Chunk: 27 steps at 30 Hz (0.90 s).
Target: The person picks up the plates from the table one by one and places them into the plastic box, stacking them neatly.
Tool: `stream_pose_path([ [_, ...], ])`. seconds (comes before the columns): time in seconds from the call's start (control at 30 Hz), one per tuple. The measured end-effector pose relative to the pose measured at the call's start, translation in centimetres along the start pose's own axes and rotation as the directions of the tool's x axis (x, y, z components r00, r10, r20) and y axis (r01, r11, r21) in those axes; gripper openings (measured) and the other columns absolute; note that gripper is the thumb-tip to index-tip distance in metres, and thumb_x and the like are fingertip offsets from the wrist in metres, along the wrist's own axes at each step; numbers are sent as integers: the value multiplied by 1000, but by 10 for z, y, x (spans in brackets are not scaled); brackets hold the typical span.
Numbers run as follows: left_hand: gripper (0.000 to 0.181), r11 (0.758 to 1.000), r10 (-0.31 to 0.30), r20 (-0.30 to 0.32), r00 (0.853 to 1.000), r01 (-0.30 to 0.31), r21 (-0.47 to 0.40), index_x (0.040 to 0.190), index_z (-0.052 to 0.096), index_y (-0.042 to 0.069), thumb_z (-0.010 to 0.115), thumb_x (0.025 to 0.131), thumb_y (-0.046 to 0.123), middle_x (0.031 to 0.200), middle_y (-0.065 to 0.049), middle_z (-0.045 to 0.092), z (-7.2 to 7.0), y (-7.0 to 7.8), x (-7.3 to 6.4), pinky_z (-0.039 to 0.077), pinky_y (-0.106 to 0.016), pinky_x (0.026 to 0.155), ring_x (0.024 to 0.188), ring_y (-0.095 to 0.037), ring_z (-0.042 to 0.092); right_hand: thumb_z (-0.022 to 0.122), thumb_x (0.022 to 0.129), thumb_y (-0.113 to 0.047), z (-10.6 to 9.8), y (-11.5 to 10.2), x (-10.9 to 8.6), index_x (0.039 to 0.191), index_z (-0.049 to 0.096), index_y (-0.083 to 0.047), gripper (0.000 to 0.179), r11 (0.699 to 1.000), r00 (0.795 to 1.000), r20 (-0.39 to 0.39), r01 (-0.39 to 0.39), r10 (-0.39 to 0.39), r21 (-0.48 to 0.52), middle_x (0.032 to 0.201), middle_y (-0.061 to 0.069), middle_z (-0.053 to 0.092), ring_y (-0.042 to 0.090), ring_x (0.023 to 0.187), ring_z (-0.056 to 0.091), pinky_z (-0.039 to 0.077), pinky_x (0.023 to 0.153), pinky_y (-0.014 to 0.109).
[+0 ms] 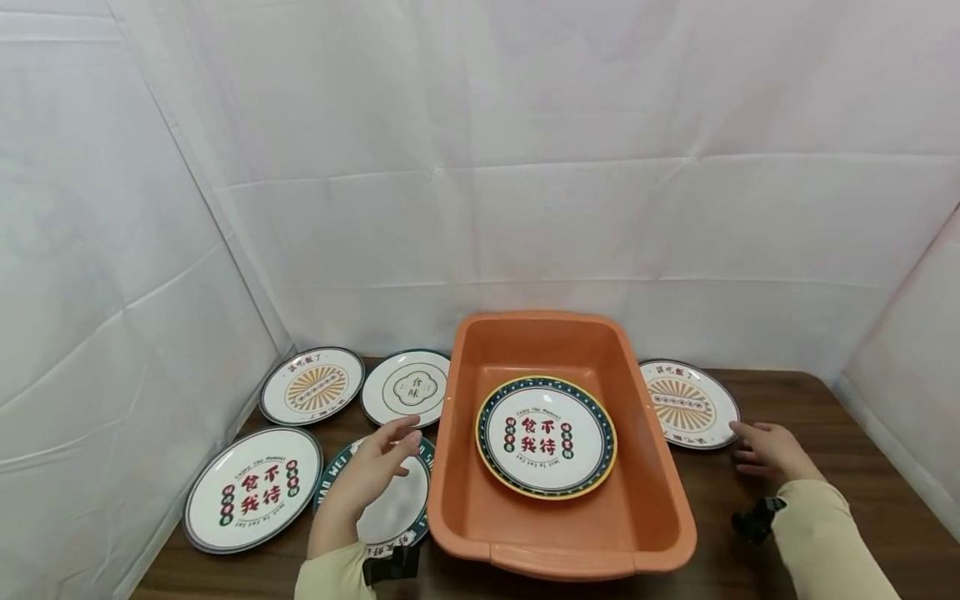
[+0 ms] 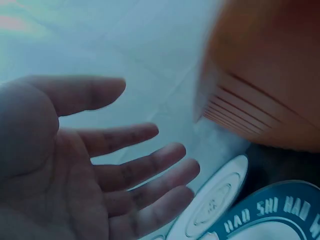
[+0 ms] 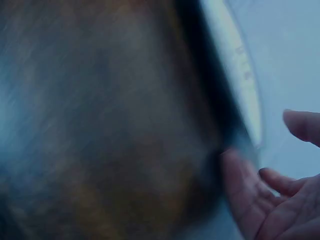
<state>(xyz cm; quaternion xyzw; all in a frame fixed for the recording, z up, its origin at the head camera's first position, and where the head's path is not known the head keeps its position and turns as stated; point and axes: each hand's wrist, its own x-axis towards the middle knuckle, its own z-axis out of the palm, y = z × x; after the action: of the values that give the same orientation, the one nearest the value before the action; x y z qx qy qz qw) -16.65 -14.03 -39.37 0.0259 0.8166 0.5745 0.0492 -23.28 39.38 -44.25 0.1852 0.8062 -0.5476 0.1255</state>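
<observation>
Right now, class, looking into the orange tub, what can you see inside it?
A white plate with red characters and a dark, patterned, yellow-edged rim. It covers part of the tub's floor, so whatever lies beneath cannot be seen.

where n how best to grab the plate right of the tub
I'd pinch the plate by its right rim, coming from the right: it looks flat on the table, the tub crowds its left edge, and the right hand is beside the free rim.

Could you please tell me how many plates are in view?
6: four plates left of the tub, one plate inside it, and one plate to its right; others may be hidden beneath.
</observation>
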Motion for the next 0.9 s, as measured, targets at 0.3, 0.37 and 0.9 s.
stream_pose_path([
  [0.3, 50, 998, 61, 149, 987, -61, -5, 138, 39, 4, 53, 95, 25, 127, -17, 48, 4, -12, -1, 47, -37, 80, 108, -29, 50, 47, 95, -35, 12, 21, 9, 138, 4, 19, 81, 997, 998, -65, 12, -7, 72, 72, -1, 59, 10, 62, 61, 52, 60, 30],
  [0.37, 52, 997, 79, 179, 981, -79, -4, 139, 38, 6, 55, 94, 26, 129, -16, 46, 6, -11, -1, 46, -38, 82, 110, -30, 49, 50, 93, -40, 14, 20, 9, 138, 3, 18, 87, 999, 998, -60, 13, -10, 39, 69, 0, 60, 11, 60, 61, 52, 58, 30],
  [0.9, 54, 992, 123, 215, 969, -120, -28, 140, 37, 6, 56, 93, 26, 133, -16, 43, 12, -11, -2, 44, -38, 85, 114, -31, 47, 35, 99, -13, 21, 14, 9, 138, -14, 13, 68, 968, 997, -14, -74, 79, 238, 66, 5, 59, 18, 58, 64, 54, 61, 33],
])
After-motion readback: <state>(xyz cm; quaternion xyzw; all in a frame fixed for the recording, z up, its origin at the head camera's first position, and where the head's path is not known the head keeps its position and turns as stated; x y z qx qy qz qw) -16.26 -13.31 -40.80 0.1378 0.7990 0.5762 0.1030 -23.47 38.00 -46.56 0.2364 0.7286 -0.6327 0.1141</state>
